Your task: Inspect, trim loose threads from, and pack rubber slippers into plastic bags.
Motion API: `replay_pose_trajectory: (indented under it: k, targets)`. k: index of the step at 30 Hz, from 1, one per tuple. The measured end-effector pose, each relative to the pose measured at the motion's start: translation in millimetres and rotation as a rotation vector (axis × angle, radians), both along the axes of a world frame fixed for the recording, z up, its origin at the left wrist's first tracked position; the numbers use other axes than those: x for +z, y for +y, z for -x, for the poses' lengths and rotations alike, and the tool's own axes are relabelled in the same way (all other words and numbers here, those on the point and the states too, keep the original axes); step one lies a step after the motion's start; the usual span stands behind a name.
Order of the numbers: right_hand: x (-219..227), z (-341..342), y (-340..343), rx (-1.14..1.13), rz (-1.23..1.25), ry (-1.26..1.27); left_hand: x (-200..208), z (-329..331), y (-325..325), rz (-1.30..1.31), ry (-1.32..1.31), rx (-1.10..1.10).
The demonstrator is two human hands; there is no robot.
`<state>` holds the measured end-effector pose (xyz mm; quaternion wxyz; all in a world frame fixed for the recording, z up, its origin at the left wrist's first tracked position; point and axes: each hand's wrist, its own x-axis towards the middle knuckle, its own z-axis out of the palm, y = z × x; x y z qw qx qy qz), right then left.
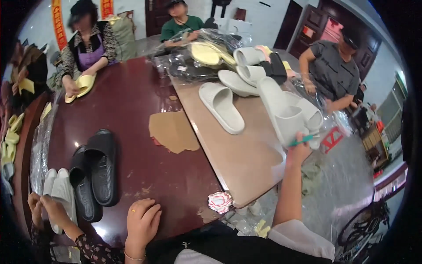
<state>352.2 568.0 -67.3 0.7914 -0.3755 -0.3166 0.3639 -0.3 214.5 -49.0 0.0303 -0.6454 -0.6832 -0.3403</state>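
Note:
At the right, my right hand is closed around a slim green tool; its exact kind I cannot make out. It meets the lower end of a pair of light grey slippers, and I cannot tell whether the fingers grip them too. My left hand, with a ring on one finger, rests on the dark red table near its front edge. Its fingers are loosely bent, with nothing visible in them. Left of it lies a pair of black slippers.
A light board bears a grey slipper. Plastic-wrapped slippers are piled behind. Brown cardboard and a tape roll lie on the table. A neighbour's hands touch ribbed grey slippers. Other people work around the table.

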Motion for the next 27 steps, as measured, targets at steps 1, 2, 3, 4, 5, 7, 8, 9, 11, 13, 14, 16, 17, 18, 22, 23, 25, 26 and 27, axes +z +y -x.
replay_pose_trajectory:
  k: [1, 2, 3, 4, 5, 7, 8, 9, 11, 13, 14, 16, 17, 18, 22, 23, 25, 26, 27]
  targets:
    - [15, 10, -10, 0.026, -0.004, 0.006, 0, 1, -2, -0.004, 0.006, 0.026]
    - [31, 17, -22, 0.065, -0.022, -0.007, 1, 1, -2, -0.011, -0.059, 0.028]
    - [44, 22, -32, 0.103, -0.038, -0.022, 3, 0, 0, -0.016, -0.125, 0.028]
    - [55, 27, -38, 0.114, -0.040, -0.022, 4, -1, 1, -0.022, -0.191, 0.027]
    - [69, 28, -45, 0.130, -0.087, -0.086, 5, -3, 6, -0.029, -0.196, 0.026]
    - [88, 36, -53, 0.179, -0.177, -0.204, 6, -6, 15, -0.012, -0.303, -0.014]
    - [98, 42, -59, 0.187, -0.182, -0.204, 6, -7, 19, -0.004, -0.356, -0.036]
    - [108, 48, -64, 0.237, -0.198, -0.254, 7, -10, 25, -0.010, -0.356, -0.029]
    - [128, 63, -73, 0.339, -0.235, -0.357, 7, -15, 37, -0.033, -0.562, -0.017]
    - [147, 80, -84, 0.394, -0.294, -0.317, 4, -11, 46, -0.100, -0.839, -0.009]
    - [155, 89, -88, 0.439, -0.344, -0.277, 2, -8, 50, -0.160, -1.116, -0.015]
    - [162, 99, -94, 0.484, -0.404, -0.240, 2, -3, 53, -0.234, -1.393, -0.032]
    - [161, 104, -95, 0.586, -0.371, -0.198, 4, 0, 53, -0.269, -1.544, -0.015]
    - [157, 111, -92, 0.696, -0.336, -0.151, 5, 4, 53, -0.309, -1.690, 0.009]
    - [134, 145, -77, 1.047, -0.193, -0.159, -2, 7, 53, -0.072, -1.772, -0.056]
    - [130, 162, -84, 1.102, -0.115, -0.124, -8, 6, 53, 0.074, -1.731, -0.088]
    - [124, 193, -97, 1.228, -0.041, -0.104, -33, -7, 56, 0.083, -1.568, -0.151]
    - [121, 204, -99, 1.231, -0.048, -0.103, -37, -11, 58, 0.108, -1.413, -0.209]
    - [118, 214, -101, 1.278, -0.045, -0.158, -38, -10, 58, 0.104, -1.410, -0.209]
